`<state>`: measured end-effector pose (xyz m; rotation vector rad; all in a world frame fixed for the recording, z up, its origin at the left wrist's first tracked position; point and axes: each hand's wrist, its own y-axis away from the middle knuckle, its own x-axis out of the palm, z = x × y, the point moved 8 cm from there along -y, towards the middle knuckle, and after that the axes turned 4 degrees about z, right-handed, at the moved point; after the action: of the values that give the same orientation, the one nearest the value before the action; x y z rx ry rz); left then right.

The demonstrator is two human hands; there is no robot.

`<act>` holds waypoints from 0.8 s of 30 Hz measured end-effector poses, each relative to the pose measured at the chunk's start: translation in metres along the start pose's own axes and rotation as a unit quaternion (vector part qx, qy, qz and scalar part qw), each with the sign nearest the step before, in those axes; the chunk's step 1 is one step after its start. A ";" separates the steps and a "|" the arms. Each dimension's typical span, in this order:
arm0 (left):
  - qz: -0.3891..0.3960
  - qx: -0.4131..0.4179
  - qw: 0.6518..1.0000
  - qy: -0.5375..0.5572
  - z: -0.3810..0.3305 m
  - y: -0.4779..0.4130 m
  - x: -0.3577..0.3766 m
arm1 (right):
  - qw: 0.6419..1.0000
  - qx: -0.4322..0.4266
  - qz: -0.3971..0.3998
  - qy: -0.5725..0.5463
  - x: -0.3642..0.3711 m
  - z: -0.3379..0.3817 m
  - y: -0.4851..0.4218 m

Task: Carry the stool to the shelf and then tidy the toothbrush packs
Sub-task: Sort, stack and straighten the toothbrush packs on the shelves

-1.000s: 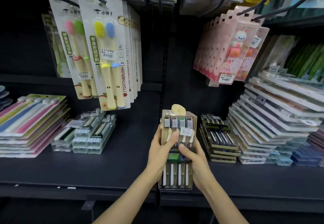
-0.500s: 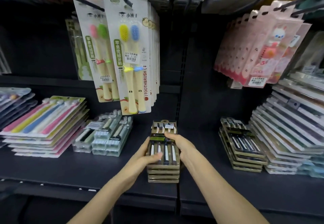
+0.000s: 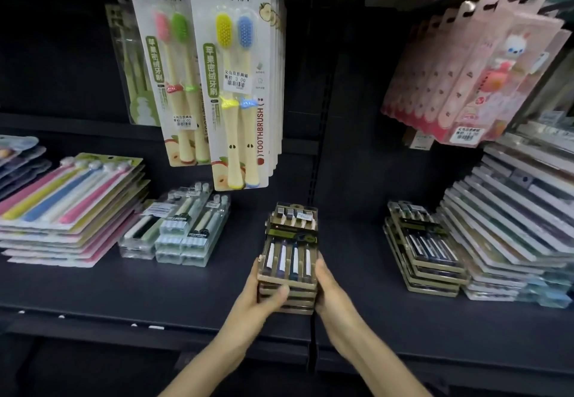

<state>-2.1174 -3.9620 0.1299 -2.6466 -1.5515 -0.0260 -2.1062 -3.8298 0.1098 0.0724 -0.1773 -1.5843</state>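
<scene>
Toothbrush packs point(image 3: 290, 257), brown-rimmed clear plastic with four brushes apiece, lay in a flat stack on the dark shelf point(image 3: 93, 297), near its front edge. Left grip point(image 3: 264, 295) clasped the stack's left side, thumb curled across the front of the lower packs. Right grip point(image 3: 326, 288) clasped the right side, thumb along the top pack's edge. Whether the stack rested fully on the shelf could not be told. A matching brown-rimmed stack point(image 3: 425, 250) lay well apart to the right, slightly fanned. Clear plastic toothbrush cases point(image 3: 186, 232) sat to the left. White hanging cards with yellow and blue brushes point(image 3: 239, 86) hung above.
</scene>
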 end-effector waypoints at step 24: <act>-0.225 0.004 0.970 0.096 -0.003 -0.066 -0.062 | 0.992 0.043 -0.076 -0.096 0.037 0.015 -0.102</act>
<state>-2.2054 -3.9843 0.1332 -2.1486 -2.0283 -0.2901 -2.2098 -3.8645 0.1113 0.0005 -0.3981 -1.7361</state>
